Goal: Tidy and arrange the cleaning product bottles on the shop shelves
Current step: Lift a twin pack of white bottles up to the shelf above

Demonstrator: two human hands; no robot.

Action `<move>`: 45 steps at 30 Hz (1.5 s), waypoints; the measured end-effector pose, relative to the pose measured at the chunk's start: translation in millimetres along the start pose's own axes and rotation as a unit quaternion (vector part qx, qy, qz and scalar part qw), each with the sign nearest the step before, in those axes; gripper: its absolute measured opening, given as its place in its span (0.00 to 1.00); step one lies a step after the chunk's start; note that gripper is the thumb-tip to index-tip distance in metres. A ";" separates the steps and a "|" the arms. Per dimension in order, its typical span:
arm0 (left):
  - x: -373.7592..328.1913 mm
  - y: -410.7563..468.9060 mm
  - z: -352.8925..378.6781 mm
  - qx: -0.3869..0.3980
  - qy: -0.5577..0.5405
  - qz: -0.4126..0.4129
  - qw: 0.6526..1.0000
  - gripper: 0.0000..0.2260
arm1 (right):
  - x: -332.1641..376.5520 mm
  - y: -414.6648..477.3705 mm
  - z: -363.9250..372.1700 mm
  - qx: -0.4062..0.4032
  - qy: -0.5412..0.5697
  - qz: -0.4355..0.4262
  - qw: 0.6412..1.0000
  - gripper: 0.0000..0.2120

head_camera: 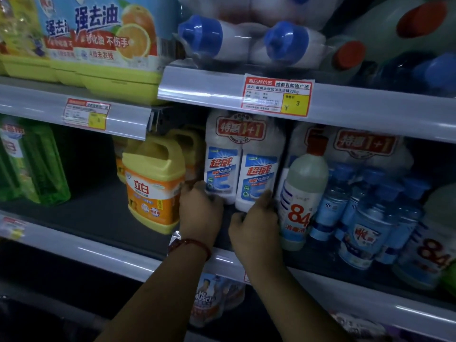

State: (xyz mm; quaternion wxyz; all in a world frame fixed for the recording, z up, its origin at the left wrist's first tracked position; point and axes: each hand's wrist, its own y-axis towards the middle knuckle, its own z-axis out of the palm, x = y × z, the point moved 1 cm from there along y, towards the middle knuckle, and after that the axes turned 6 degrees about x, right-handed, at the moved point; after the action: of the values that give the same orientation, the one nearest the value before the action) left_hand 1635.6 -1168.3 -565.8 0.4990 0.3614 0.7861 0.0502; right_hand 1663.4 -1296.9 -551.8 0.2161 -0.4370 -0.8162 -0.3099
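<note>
The left hand (200, 213) has its fingers curled round the lower left corner of the twin pack of white bottles (243, 169), gripping it at the base. The right hand (255, 230) grips the lower right corner, fingers bent and tucked between the pack and the red-capped bottle (302, 193) beside it. Both forearms reach up and forward from below, wrists close together, a red bracelet (191, 244) on the left one. The pack stands upright on the middle shelf (98, 213), between a yellow jug (154, 183) and the red-capped bottle
</note>
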 end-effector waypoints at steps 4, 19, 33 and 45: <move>-1.5 0.5 -6.5 -0.008 -0.018 0.022 1.000 0.12 | -5.4 2.5 3.7 0.021 -0.048 -0.021 0.998 0.31; 3.5 8.7 -7.7 0.200 0.025 0.005 0.980 0.31 | -13.3 22.7 5.2 0.109 0.041 0.013 0.993 0.44; -20.9 -5.1 -64.6 0.185 0.143 0.128 0.964 0.17 | 8.2 0.2 -36.9 0.186 -0.069 -0.129 0.972 0.32; -137.8 -58.1 -202.5 0.094 0.282 0.245 0.923 0.19 | 77.7 -37.2 -164.5 0.062 -0.066 -0.418 0.904 0.21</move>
State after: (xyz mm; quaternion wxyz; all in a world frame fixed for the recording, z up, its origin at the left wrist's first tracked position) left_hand 1472.5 -1239.1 -387.5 0.1921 0.5585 0.7827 0.1964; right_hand 1604.7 -1382.0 -397.6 0.0395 -0.0613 -0.9539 -0.2912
